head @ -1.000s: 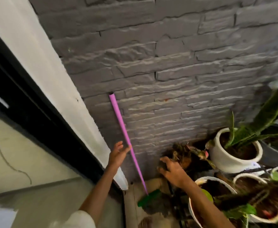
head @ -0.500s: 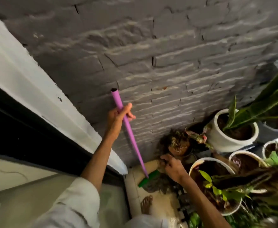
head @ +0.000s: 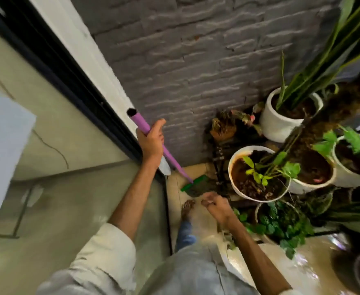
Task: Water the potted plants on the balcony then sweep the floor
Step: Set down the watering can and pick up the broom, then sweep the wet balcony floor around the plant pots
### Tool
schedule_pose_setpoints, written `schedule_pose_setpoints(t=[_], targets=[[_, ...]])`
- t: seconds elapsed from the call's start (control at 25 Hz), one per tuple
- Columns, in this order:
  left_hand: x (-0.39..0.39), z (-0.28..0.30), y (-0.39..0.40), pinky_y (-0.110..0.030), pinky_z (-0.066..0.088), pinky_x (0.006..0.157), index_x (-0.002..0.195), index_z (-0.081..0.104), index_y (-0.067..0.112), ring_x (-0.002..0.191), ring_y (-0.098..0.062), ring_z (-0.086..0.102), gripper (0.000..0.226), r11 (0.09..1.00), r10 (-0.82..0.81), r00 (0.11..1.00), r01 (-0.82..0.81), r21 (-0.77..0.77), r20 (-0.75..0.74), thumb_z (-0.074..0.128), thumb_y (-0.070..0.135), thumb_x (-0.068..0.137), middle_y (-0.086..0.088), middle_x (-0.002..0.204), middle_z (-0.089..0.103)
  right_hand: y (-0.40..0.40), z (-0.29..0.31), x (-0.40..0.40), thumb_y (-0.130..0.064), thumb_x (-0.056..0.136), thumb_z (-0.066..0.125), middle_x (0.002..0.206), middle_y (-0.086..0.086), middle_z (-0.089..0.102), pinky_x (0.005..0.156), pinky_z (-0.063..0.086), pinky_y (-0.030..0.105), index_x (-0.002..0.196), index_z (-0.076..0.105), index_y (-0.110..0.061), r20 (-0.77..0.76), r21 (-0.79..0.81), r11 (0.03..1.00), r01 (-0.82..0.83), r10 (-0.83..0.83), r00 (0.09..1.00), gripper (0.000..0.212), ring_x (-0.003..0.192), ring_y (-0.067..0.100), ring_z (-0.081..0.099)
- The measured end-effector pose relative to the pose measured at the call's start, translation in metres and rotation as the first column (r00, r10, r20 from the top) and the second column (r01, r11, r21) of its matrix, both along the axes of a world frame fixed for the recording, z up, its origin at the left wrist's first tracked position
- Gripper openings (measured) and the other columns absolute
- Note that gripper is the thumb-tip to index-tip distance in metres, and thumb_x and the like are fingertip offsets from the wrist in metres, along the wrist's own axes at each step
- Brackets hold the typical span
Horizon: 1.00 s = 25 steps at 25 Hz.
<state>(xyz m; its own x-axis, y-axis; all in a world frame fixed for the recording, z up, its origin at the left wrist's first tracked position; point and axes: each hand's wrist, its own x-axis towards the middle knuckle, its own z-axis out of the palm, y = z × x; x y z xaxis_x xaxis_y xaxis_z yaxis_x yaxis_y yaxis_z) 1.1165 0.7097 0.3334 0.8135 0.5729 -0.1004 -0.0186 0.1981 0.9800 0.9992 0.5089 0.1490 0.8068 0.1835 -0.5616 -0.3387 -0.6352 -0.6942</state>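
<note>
A broom with a purple handle and a green head stands in the corner by the grey brick wall, its head on the tiled floor. My left hand grips the handle near its top end. My right hand hangs lower, just in front of the broom head, fingers loosely curled and holding nothing. White pots with plants stand to the right: a near one with wet soil, a tall-leaved one by the wall, another farther right.
A black sliding-door frame and glass run along the left. My bare foot stands on the tiles below the broom head. A small brown pot sits in the corner. Leafy plants crowd the lower right over a wet floor.
My left hand went from reaching for the handle to gripping it near the top. My right hand left the corner plants and dropped lower. The view tilted down toward the floor.
</note>
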Motion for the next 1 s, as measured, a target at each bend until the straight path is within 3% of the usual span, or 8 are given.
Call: schedule_pose_setpoints(t=[0.12, 0.24, 0.36, 0.48, 0.6, 0.76, 0.92, 1.0], targets=[[-0.103, 0.016, -0.042, -0.02, 0.02, 0.044, 0.062, 0.039, 0.017, 0.037, -0.003, 0.024, 0.028, 0.999, 0.044, 0.998, -0.044, -0.003, 0.054, 0.063, 0.007, 0.074, 0.013, 0.042, 0.031, -0.021, 0.003, -0.09, -0.023, 0.102, 0.071, 0.135, 0.014, 0.07, 0.107, 0.045, 0.028, 0.139, 0.064, -0.01, -0.042, -0.022, 0.998, -0.063, 0.062, 0.997, 0.04, 0.13, 0.03, 0.065], [-0.197, 0.038, -0.056, -0.02, 0.021, 0.042, 0.056, 0.036, 0.019, 0.036, -0.003, 0.026, 0.034, 0.99, 0.142, 0.987, -0.142, -0.014, 0.074, 0.063, 0.008, 0.074, 0.015, 0.042, 0.032, -0.015, 0.02, -0.16, -0.039, 0.098, 0.076, 0.153, 0.014, 0.055, 0.112, 0.043, 0.029, 0.158, 0.039, -0.012, -0.059, -0.018, 0.992, -0.128, 0.126, 0.99, 0.075, 0.14, 0.031, 0.055], [-0.288, 0.046, -0.051, -0.02, 0.022, 0.04, 0.057, 0.036, 0.02, 0.035, -0.002, 0.027, 0.034, 0.968, 0.249, 0.965, -0.245, -0.061, 0.076, 0.064, 0.009, 0.073, 0.015, 0.042, 0.033, 0.002, 0.035, -0.216, -0.039, 0.09, 0.084, 0.162, 0.015, 0.042, 0.118, 0.043, 0.035, 0.168, 0.02, -0.011, 0.051, -0.004, 0.99, -0.144, 0.144, 0.988, 0.105, 0.146, 0.033, 0.046], [-0.379, 0.04, -0.055, -0.019, 0.026, 0.039, 0.054, 0.038, 0.022, 0.034, -0.003, 0.03, 0.034, 0.947, 0.305, 0.951, -0.297, -0.124, 0.046, 0.065, 0.012, 0.073, 0.014, 0.042, 0.035, 0.021, 0.042, -0.275, -0.033, 0.083, 0.091, 0.163, 0.011, 0.036, 0.124, 0.037, 0.04, 0.169, 0.016, -0.02, 0.108, 0.103, 0.956, -0.274, 0.263, 0.959, 0.115, 0.148, 0.028, 0.039], [-0.475, 0.027, -0.059, -0.018, 0.031, 0.039, 0.053, 0.043, 0.023, 0.035, -0.002, 0.033, 0.033, 0.94, 0.312, 0.949, -0.303, -0.158, 0.035, 0.065, 0.012, 0.075, 0.013, 0.043, 0.038, 0.045, 0.045, -0.35, -0.033, 0.083, 0.091, 0.145, 0.009, 0.052, 0.109, 0.043, 0.028, 0.152, 0.046, -0.016, 0.123, 0.153, 0.962, -0.227, 0.209, 0.97, 0.084, 0.131, 0.022, 0.05], [-0.582, 0.016, -0.044, -0.02, 0.034, 0.041, 0.063, 0.046, 0.015, 0.036, -0.003, 0.036, 0.029, 0.918, 0.344, 0.938, -0.329, -0.221, 0.034, 0.075, 0.021, 0.062, 0.012, 0.044, 0.04, 0.058, 0.043, -0.432, -0.026, 0.1, 0.074, 0.112, 0.022, 0.072, 0.087, 0.052, 0.035, 0.112, 0.07, 0.0, 0.16, 0.024, 0.946, -0.324, 0.316, 0.935, 0.028, 0.103, 0.035, 0.069], [-0.641, 0.019, -0.032, -0.02, 0.031, 0.038, 0.051, 0.05, 0.023, 0.033, -0.004, 0.033, 0.024, 0.938, 0.28, 0.953, -0.247, -0.243, 0.112, 0.072, 0.026, 0.059, 0.013, 0.043, 0.038, 0.057, 0.049, -0.484, -0.012, 0.102, 0.068, 0.094, 0.024, 0.073, 0.078, 0.053, 0.037, 0.106, 0.076, 0.006, 0.148, 0.063, 0.903, -0.426, 0.414, 0.898, 0.02, 0.081, 0.023, 0.062], [-0.654, 0.009, -0.036, -0.02, 0.029, 0.039, 0.045, 0.05, 0.026, 0.032, -0.004, 0.032, 0.026, 0.941, 0.253, 0.961, -0.216, -0.262, 0.116, 0.071, 0.024, 0.06, 0.013, 0.042, 0.036, 0.042, 0.047, -0.499, -0.016, 0.103, 0.069, 0.103, 0.025, 0.075, 0.078, 0.05, 0.03, 0.114, 0.076, 0.005, 0.133, 0.016, 0.902, -0.431, 0.425, 0.895, 0.025, 0.085, 0.019, 0.061]])
